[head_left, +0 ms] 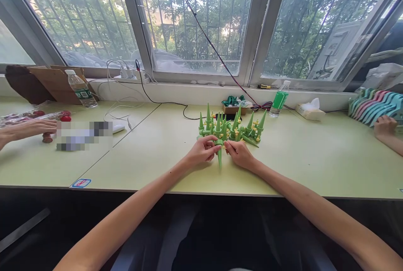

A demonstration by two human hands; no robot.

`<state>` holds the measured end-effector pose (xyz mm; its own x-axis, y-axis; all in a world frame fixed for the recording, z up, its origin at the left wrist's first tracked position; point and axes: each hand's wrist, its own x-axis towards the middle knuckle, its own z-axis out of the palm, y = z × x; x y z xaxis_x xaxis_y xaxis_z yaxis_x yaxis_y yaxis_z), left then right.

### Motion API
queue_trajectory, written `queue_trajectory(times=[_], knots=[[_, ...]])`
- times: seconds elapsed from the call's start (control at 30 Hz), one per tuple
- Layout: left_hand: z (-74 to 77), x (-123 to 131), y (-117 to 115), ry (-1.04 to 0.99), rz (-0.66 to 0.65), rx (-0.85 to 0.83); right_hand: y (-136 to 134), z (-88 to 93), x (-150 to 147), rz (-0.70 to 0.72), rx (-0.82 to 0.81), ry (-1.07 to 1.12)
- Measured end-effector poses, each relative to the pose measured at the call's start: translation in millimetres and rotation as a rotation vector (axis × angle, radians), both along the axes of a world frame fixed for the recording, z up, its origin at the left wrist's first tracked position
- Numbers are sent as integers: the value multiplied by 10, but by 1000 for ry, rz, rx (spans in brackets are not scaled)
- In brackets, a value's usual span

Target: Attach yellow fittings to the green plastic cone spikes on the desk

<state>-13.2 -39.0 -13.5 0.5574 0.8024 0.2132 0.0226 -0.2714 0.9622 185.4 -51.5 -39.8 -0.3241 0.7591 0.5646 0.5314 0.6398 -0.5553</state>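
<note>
A green plastic plant watering spike points tip-down above the near part of the table. Around its collar, the thumb and fingers of my left hand are closed. My right hand pinches a small yellow part at the spike's side; the fingers partly hide it. Just beyond both hands stands a cluster of similar green spikes, most pointing up and several carrying yellow valve-like pieces. A few lie on their sides among them.
Behind the spikes are a small box with dark green material, a green-labelled bottle and a tissue pack. Another bottle and white cables are left. Other people's hands show at both sides, near colourful hangers on the right.
</note>
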Motion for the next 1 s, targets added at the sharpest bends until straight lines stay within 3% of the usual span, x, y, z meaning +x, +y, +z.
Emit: queue_trajectory(times=[0.33,0.7,0.8,1.0], knots=[[-16,-22,83,-54,7,-138,-1,31,3,-31,22,61],[73,-22,78,-160,7,-365,55,-34,47,14,279,-53],[63,-25,71,-119,-4,-328,70,-56,54,21,325,-70],[-12,-38,72,-38,-32,-87,73,-96,69,31,280,-110]])
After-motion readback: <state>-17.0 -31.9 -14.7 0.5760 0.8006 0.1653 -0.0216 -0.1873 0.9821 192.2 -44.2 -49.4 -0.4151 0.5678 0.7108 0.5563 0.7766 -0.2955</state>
